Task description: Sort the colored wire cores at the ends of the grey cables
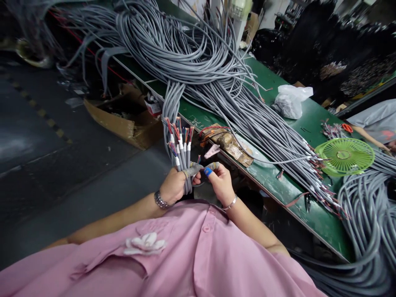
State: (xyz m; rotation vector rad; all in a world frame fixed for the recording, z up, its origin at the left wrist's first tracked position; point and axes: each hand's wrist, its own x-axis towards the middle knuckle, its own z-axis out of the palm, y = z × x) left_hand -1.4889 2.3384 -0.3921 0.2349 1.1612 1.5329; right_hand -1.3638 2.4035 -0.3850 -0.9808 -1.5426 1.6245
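My left hand (175, 185) is closed around a bunch of grey cables (185, 159). Their upper ends stand up with stripped red, blue, green and white wires, and white sleeves sit just below the wires. My right hand (223, 185) is pinched at the left hand's fingertips, in front of my chest. Blue tape wraps its thumb, and a grey cover is on one finger. What lies between its fingertips is too small to make out. Grey covers are on left fingers too. From the bunch, cables run back up to the green table (262, 181).
A large coil of grey cables (185, 53) covers the table's far side, and straight cables run right. A green fan (345, 156), a plastic bag (291, 101) and a brown-wrapped bundle (232, 144) lie there. A cardboard box (123, 123) stands below left. Another person's arm (369, 138) reaches in.
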